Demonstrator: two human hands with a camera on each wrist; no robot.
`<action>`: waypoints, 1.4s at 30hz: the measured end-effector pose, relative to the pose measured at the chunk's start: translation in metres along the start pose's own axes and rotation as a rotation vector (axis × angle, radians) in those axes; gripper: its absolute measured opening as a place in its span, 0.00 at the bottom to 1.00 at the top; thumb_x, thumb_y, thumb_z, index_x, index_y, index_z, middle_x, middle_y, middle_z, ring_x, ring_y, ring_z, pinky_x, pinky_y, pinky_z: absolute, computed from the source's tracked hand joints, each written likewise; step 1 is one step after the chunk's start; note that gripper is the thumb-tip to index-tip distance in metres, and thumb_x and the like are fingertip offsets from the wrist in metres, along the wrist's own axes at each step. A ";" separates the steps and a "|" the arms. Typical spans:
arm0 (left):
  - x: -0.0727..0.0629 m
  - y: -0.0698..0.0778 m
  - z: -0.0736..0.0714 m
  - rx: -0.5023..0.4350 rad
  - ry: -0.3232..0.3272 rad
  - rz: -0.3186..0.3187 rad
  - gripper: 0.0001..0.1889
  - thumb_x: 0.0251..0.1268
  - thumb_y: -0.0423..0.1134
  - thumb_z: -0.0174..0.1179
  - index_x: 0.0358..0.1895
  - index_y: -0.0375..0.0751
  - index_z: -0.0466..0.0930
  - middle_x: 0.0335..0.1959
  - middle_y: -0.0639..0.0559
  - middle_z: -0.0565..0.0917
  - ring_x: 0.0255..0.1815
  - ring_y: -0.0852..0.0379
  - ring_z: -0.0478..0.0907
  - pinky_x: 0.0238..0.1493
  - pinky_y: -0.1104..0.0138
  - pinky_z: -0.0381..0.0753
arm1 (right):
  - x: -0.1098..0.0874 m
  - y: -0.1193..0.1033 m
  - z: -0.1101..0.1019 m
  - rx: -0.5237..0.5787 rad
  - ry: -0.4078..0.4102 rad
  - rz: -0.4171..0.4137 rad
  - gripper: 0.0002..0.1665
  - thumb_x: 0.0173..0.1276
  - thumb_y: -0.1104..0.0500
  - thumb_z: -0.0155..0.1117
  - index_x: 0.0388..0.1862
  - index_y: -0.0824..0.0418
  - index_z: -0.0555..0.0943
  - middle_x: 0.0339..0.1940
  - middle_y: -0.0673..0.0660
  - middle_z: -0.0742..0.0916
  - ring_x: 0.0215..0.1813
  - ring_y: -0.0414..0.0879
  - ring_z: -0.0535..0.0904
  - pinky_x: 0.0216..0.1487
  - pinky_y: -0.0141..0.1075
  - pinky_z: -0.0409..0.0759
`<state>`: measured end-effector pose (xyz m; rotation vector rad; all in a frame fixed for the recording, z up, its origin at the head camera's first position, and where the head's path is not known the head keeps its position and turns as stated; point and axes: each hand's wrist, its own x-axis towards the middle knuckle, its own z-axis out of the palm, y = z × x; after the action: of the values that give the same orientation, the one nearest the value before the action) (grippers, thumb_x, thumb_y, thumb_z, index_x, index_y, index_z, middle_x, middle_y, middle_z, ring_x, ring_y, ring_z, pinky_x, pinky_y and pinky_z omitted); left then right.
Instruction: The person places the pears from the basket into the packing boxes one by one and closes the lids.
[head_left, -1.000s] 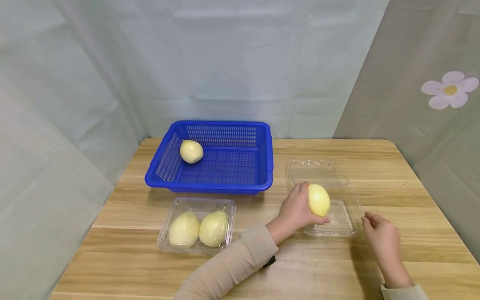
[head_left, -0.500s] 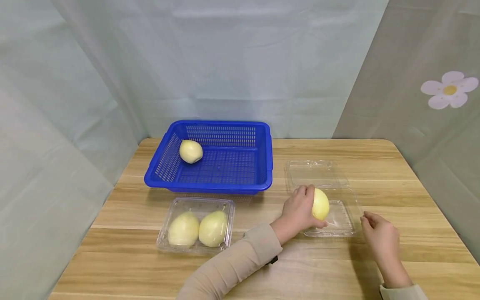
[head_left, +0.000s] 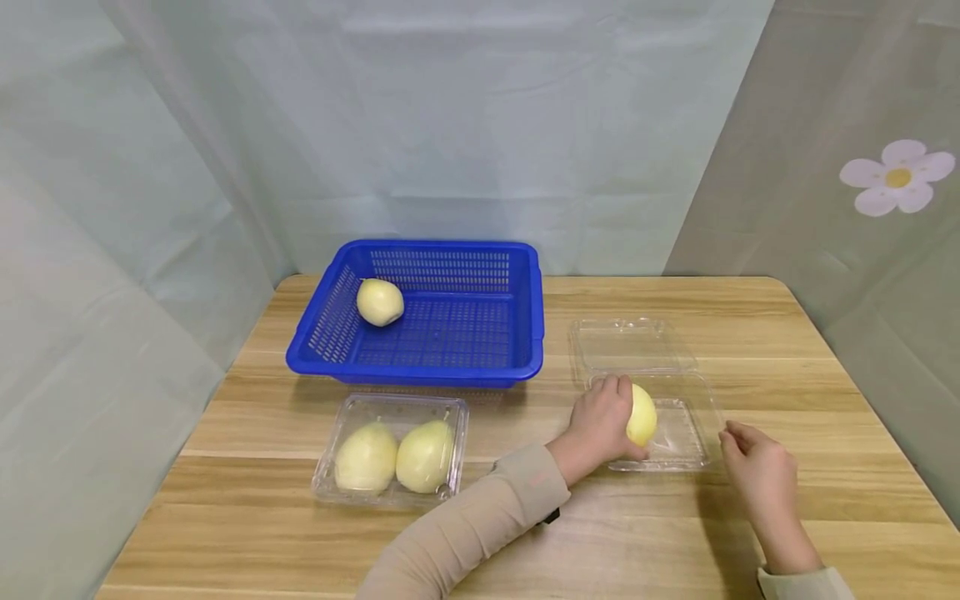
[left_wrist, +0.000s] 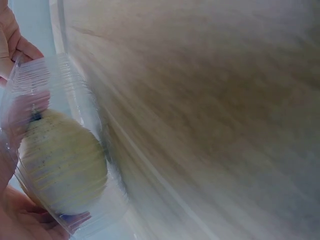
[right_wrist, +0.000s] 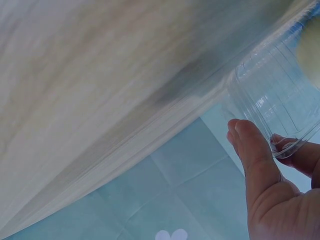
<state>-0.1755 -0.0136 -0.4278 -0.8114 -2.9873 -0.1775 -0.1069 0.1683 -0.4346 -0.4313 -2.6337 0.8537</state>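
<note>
In the head view my left hand (head_left: 600, 423) grips a pale yellow pear (head_left: 642, 415) inside the left part of an unfolded clear plastic clamshell box (head_left: 681, 433). Through the box's ribbed side, the left wrist view shows the pear (left_wrist: 65, 165) low in it, with fingers round the fruit. My right hand (head_left: 763, 471) pinches the box's right rim between thumb and finger; the right wrist view shows that hand (right_wrist: 272, 185) at the rim corner of the clear box (right_wrist: 280, 90). The box's lid (head_left: 626, 343) lies folded back, away from me.
A blue plastic basket (head_left: 528, 337) with one pear (head_left: 380, 302) in its left end stands at the back. Before it sits a closed clear box (head_left: 405, 406) holding two pears (head_left: 425, 457). The wooden table (head_left: 247, 500) meets hanging cloth (head_left: 480, 125) behind.
My left hand has lowered the pear into the box, shifting slightly right and down, and its fingers now cover more of the fruit. My right hand stays at the rim.
</note>
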 end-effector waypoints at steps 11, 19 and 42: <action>0.002 0.001 -0.003 0.062 -0.026 0.012 0.51 0.30 0.70 0.71 0.59 0.41 0.68 0.48 0.55 0.75 0.46 0.61 0.74 0.41 0.73 0.79 | 0.003 -0.002 -0.001 0.002 -0.003 -0.033 0.15 0.63 0.67 0.58 0.43 0.78 0.81 0.38 0.73 0.85 0.43 0.66 0.83 0.25 0.23 0.70; 0.003 0.003 -0.003 0.041 -0.034 -0.016 0.55 0.33 0.74 0.67 0.64 0.41 0.65 0.53 0.52 0.73 0.51 0.58 0.73 0.44 0.71 0.79 | 0.004 -0.002 -0.001 -0.003 -0.012 -0.035 0.15 0.63 0.67 0.58 0.43 0.78 0.81 0.38 0.74 0.85 0.43 0.67 0.82 0.27 0.34 0.78; -0.001 0.001 0.004 -0.083 -0.009 -0.002 0.49 0.33 0.68 0.72 0.61 0.43 0.67 0.53 0.52 0.72 0.53 0.58 0.70 0.47 0.70 0.77 | -0.003 -0.001 0.001 0.001 -0.008 -0.010 0.16 0.63 0.67 0.57 0.44 0.79 0.80 0.39 0.74 0.84 0.46 0.68 0.81 0.42 0.57 0.78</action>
<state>-0.1742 -0.0130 -0.4314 -0.8192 -3.0069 -0.3005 -0.1052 0.1658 -0.4350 -0.4154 -2.6405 0.8557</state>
